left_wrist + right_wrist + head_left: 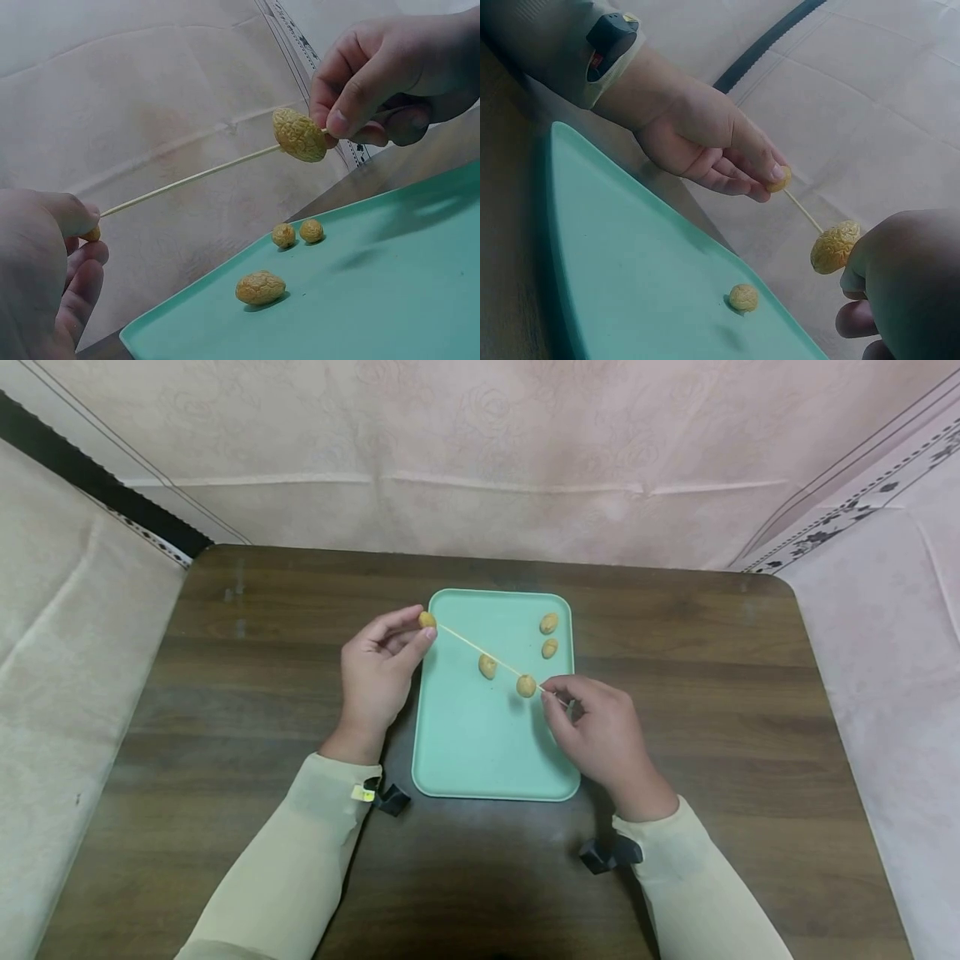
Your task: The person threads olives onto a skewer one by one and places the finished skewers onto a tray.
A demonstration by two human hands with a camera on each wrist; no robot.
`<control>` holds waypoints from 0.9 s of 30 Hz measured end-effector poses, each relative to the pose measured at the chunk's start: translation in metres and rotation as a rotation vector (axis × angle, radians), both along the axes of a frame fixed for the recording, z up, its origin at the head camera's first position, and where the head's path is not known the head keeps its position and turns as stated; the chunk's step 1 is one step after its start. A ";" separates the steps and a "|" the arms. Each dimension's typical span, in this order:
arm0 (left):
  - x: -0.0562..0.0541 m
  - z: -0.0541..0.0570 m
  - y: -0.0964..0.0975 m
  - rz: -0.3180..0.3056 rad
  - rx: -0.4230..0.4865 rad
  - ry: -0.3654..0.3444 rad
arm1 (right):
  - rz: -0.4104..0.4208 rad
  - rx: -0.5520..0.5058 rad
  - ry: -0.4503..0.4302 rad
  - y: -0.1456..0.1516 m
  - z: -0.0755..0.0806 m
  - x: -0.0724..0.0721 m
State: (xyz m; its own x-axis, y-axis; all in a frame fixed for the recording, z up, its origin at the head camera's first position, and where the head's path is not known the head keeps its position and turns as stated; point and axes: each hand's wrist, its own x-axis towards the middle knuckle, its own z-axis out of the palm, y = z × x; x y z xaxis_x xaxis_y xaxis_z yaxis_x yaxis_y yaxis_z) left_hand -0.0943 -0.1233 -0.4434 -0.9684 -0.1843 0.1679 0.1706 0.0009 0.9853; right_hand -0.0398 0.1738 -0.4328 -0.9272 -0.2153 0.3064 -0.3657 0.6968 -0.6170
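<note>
A thin wooden skewer [472,646] slants over the tray between my two hands. My left hand [378,672] pinches a small wrinkled yellow-brown ball [427,620] between thumb and fingertips, at the skewer's far end. With thumb and fingers, my right hand [600,727] grips the near part of the skewer. A second wrinkled ball [300,135] is threaded on the skewer, right beside the right fingertips. Below them, another wrinkled ball [487,666] lies on the green tray [480,752].
Two more wrinkled balls [549,623] lie close together near the tray's back right corner. The tray sits on a dark wooden table [285,635]. Pale patterned cloth [480,452] hangs behind the table, with more cloth at both sides.
</note>
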 end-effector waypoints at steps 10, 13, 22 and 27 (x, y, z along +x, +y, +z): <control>0.000 -0.002 0.001 0.028 -0.041 0.045 | 0.009 0.004 0.009 0.000 0.002 0.000; 0.000 -0.002 0.002 0.037 -0.053 0.056 | 0.011 0.008 0.007 0.000 0.003 0.001; 0.000 -0.003 0.004 0.066 -0.074 0.083 | 0.022 0.014 0.023 -0.001 0.004 0.002; 0.000 -0.004 0.003 0.070 -0.073 0.096 | 0.020 0.015 0.026 -0.001 0.005 0.002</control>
